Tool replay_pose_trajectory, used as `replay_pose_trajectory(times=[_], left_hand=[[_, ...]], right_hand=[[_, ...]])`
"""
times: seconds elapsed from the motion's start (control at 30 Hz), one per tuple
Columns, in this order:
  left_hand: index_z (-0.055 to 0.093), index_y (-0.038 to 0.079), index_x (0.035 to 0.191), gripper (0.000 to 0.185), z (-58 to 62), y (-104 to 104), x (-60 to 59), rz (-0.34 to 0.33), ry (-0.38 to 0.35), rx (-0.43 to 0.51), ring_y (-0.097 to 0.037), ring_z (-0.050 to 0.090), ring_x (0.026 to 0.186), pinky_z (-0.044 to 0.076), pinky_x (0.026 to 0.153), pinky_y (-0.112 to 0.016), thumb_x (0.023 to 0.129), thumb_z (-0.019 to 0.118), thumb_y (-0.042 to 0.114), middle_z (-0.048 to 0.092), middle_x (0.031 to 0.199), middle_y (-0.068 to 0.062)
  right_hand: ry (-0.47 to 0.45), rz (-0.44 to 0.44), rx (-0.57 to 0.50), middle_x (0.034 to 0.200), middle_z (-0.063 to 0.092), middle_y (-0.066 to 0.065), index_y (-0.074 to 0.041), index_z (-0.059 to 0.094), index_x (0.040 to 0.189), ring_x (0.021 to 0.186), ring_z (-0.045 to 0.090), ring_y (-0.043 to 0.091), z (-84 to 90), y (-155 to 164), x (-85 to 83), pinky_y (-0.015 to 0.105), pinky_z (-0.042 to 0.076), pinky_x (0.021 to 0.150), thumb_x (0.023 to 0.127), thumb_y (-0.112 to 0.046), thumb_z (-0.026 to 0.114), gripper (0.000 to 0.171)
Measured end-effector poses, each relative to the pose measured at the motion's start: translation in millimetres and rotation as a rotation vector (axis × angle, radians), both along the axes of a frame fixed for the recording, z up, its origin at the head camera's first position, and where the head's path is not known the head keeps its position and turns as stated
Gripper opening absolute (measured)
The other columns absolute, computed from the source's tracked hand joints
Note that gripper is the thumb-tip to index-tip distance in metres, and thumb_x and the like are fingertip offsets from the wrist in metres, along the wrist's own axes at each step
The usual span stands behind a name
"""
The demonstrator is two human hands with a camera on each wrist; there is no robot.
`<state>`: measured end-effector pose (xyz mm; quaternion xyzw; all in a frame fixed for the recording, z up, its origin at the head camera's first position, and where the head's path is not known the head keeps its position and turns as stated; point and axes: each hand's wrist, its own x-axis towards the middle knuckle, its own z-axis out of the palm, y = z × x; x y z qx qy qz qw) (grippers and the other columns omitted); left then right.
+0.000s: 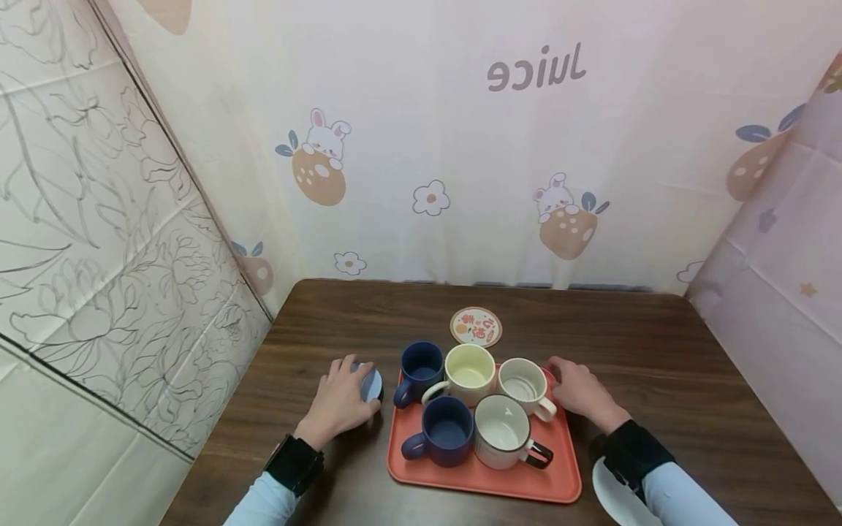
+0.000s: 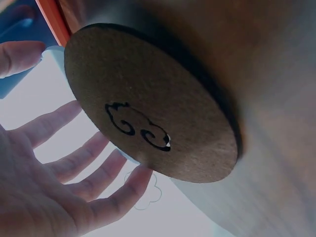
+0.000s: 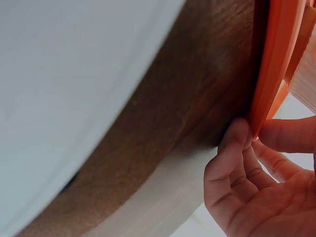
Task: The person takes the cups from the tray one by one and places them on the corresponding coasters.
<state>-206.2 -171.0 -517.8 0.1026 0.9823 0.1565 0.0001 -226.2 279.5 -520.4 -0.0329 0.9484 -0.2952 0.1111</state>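
Left hand (image 1: 338, 400) holds the round blue-topped coaster (image 1: 370, 383) by its rim, thumb one side, fingers the other; left wrist view sees the brown underside, so it's tilted or raised. Can't tell if its low edge touches the table (image 1: 559, 314). Right hand (image 1: 584, 394) pinches the red tray (image 1: 487, 484) at its right edge near the far corner, thumb and fingers either side of the rim. Key geometry: coaster is just left of the tray; tray is between the hands, long axis apparently left-right. Left hand is the one at the coaster; right is across the tray. Tray carries two blue mugs (image 1: 447, 436) on the left, a pale yellow mug (image 1: 470, 370) far-centre, two white mugs (image 1: 500, 431) on the right. Printed disc (image 1: 476, 326) lies beyond the tray; white disc (image 1: 612, 493) shows beside the right wrist.
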Motion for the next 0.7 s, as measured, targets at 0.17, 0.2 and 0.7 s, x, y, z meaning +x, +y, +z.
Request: replay_pose_trajectory(times=[0.17, 0.2, 0.7], left_hand=[[0.064, 0.016, 0.144, 0.067, 2.6, 2.4, -14.1, -0.029, -0.001, -0.034, -0.043, 0.044, 0.132, 0.043, 0.102, -0.067, 0.086, 0.079, 0.045, 0.050, 0.148, -0.021], [0.064, 0.016, 0.144, 0.067, 2.5, 2.7, -16.3, -0.032, -0.003, -0.038, -0.043, 0.044, 0.132, 0.043, 0.102, -0.068, 0.086, 0.079, 0.045, 0.050, 0.148, -0.021], [0.068, 0.016, 0.141, 0.069, 5.3, -2.2, 3.8, -0.038, -0.076, -0.079, -0.039, 0.048, 0.121, 0.043, 0.099, -0.070, 0.084, 0.078, 0.052, 0.060, 0.137, -0.019]], right_hand=[[0.007, 0.000, -0.003, 0.095, 0.067, 0.013, 0.006, 0.061, 0.126, 0.077, 0.061, 0.026, -2.4, 0.1, 0.3, 0.039, 0.053, 0.066, 0.090, -0.002, 0.066, 0.037], [0.007, 0.000, -0.004, 0.095, 0.067, 0.013, 0.006, 0.061, 0.126, 0.077, 0.061, 0.026, -2.7, 0.1, 0.3, 0.039, 0.052, 0.066, 0.090, -0.002, 0.066, 0.037], [0.011, 0.007, 0.001, 0.097, 0.067, 0.014, 0.006, 0.061, 0.125, 0.078, 0.061, 0.026, -3.7, 2.4, -1.1, 0.041, 0.054, 0.068, 0.091, -0.003, 0.066, 0.035]])
